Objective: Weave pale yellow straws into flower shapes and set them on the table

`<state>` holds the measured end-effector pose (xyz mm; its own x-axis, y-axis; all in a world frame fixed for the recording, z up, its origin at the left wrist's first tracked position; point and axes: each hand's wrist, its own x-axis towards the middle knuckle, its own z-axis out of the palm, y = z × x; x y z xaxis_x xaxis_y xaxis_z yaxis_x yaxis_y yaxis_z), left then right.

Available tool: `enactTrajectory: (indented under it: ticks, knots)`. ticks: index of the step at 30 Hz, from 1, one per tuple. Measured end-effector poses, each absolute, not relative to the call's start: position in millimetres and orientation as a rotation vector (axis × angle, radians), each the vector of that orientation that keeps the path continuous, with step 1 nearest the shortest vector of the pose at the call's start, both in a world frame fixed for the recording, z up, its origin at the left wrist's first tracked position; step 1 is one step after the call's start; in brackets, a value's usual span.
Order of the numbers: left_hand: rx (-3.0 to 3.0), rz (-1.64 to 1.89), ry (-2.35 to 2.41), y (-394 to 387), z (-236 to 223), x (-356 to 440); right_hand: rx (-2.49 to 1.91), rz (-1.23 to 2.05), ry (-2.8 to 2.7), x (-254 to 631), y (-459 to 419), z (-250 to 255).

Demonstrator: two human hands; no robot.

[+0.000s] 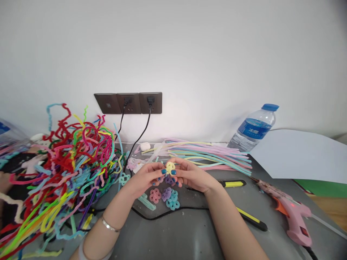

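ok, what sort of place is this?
Likely a craft table by a wall; home or workshop, can't tell. Signs: the heap of pipe cleaners, the glue gun and the small looped flowers.

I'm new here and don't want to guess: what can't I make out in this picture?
In the head view:
Yellow looped piece: lower edges, covered by the left hand and right hand.
Lower yellow-and-black tool: one end, behind the right forearm.
Glue gun: cord's far end, cut off by the bottom edge.
Blue label: finer print, too small.
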<state>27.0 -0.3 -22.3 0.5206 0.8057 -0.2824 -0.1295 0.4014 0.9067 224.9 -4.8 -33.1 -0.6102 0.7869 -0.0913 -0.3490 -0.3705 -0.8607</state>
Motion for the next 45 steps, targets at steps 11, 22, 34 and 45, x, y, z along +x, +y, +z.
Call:
enactTrajectory:
  ticks: [11,22,34,45]
  knots:
    - [1.074,1.168,0.885,-6,-37,48,-0.56,1.987,-0.831,205,-4,-37]
    - [1.021,0.777,0.76,-7,-20,38,-0.61,2.05,-1.089,229,-6,-28]
    - [0.903,0.927,0.796,-7,-21,44,-0.583,2.052,-0.861,216,-5,-32]
    - [0.996,1.227,0.879,-11,-32,51,-0.513,2.036,-0.776,201,-8,-33]
